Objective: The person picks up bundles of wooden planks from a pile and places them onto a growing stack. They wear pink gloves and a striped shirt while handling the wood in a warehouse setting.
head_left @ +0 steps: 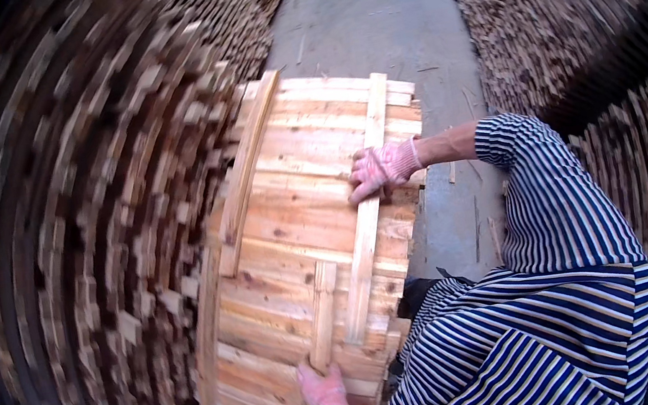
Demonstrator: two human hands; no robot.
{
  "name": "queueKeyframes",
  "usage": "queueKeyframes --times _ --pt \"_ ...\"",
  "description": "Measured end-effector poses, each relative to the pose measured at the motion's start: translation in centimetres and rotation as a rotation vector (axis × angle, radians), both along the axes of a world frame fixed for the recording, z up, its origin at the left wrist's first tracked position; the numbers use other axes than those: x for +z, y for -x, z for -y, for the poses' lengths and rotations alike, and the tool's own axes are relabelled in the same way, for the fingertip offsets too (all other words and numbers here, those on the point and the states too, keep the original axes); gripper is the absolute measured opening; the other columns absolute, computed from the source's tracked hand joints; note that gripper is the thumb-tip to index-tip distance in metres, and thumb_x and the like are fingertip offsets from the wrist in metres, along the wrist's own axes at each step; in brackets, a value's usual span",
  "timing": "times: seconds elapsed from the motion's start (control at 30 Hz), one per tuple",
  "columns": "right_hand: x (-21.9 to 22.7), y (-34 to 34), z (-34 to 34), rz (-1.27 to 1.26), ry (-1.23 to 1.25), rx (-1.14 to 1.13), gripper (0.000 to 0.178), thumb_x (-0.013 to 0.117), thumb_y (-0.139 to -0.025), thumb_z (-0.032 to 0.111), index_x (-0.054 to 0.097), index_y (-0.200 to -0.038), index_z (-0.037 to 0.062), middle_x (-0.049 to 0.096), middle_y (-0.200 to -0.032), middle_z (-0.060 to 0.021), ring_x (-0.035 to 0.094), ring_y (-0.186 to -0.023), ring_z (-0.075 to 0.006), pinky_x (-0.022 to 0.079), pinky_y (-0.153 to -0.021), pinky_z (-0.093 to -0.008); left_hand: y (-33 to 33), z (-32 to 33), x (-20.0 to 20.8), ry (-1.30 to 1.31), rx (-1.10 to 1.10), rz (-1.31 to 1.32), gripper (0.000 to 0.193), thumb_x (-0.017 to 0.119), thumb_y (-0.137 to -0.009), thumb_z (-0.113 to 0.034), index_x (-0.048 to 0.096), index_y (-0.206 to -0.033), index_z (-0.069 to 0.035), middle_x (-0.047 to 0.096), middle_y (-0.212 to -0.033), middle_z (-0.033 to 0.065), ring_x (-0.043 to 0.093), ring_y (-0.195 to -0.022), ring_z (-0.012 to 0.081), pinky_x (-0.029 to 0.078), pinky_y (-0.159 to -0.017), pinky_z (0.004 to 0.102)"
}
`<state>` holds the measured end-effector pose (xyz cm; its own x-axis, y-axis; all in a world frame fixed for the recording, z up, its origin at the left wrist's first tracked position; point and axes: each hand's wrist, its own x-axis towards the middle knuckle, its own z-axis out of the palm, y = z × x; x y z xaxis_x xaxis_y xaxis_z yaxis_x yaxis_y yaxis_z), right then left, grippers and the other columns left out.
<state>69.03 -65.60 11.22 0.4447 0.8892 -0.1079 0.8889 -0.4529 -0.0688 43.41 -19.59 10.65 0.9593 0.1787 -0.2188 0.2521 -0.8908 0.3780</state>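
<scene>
While tipped on edge against stacked timber (117, 235), wooden panel (295, 232) steadied: right hand (382, 169) spread flat on long batten (364, 238), left hand (324, 391) clamped round short batten (322, 305).

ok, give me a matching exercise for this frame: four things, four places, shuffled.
Things:
1. left hand
2. right hand
3. concrete floor
4. stacked wood

Places:
A. resting on the long batten of the plank panel
B. a strip running between the stacks
C. at the near end of the short batten
D. piled high on both sides

Pairs: 1-C, 2-A, 3-B, 4-D
</scene>
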Motion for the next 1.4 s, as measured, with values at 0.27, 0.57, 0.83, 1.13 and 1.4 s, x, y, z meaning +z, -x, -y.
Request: queueKeyframes --times 0.27,0.57,0.83,1.13,1.4 --pt "-0.2 0.8 1.3 0.09 -0.042 -0.057 0.039 0.054 -0.091 0.022 0.056 -0.129 0.032 0.064 -0.098 -0.0032 0.067 -0.091 -0.0266 0.051 -0.086 -0.0458 -0.8 1.6 0.2 -0.124 -0.038 -0.083 0.065 0.083 -0.071 -0.028 0.06 -0.128 -0.008 0.064 -0.119 0.0191 0.06 -0.114 0.0382 0.05 -0.098 0.0464" --pt "0.8 1.4 1.2 -0.006 -0.085 -0.118 0.04 0.063 -0.087 0.022 0.059 -0.126 0.0282 0.065 -0.101 -0.006 0.065 -0.095 -0.0281 0.05 -0.091 -0.0452 -0.6 1.1 0.5 -0.095 -0.073 -0.015 0.058 0.076 -0.076 -0.027 0.06 -0.13 -0.013 0.061 -0.122 0.0164 0.057 -0.118 0.0384 0.048 -0.102 0.0469" --pt "2.7 0.7 -3.3 0.025 -0.046 0.02 0.038 0.069 -0.084 0.028 0.062 -0.121 0.0197 0.064 -0.099 -0.0059 0.063 -0.093 -0.0282 0.049 -0.082 -0.0455 2.2 0.1 0.7 -0.052 0.099 -0.062 0.052 0.075 -0.079 -0.028 0.06 -0.127 -0.013 0.06 -0.129 0.0137 0.053 -0.127 0.0338 0.044 -0.107 0.0446" --pt "9.3 10.0 -21.1 -0.257 -0.233 0.272 0.086 0.083 -0.074 0.041 0.05 -0.145 0.0071 0.054 -0.141 -0.0215 0.056 -0.123 -0.0425 0.047 -0.103 -0.0496 2.5 0.8 1.5 -0.135 0.148 -0.053 0.035 0.07 -0.082 -0.029 0.064 -0.114 -0.015 0.066 -0.114 0.0054 0.058 -0.117 0.0223 0.034 -0.104 0.054" --pt "9.7 18.3 -44.9 -0.405 -0.509 0.754 0.07 0.079 -0.083 0.029 0.051 -0.144 0.0078 0.056 -0.139 -0.0204 0.058 -0.123 -0.0403 0.05 -0.101 -0.045 14.5 0.3 0.9 -0.056 0.88 0.617 0.071 0.074 -0.085 -0.045 0.053 -0.143 -0.01 0.045 -0.151 0.0168 0.034 -0.145 0.0418 0.022 -0.117 0.0627"
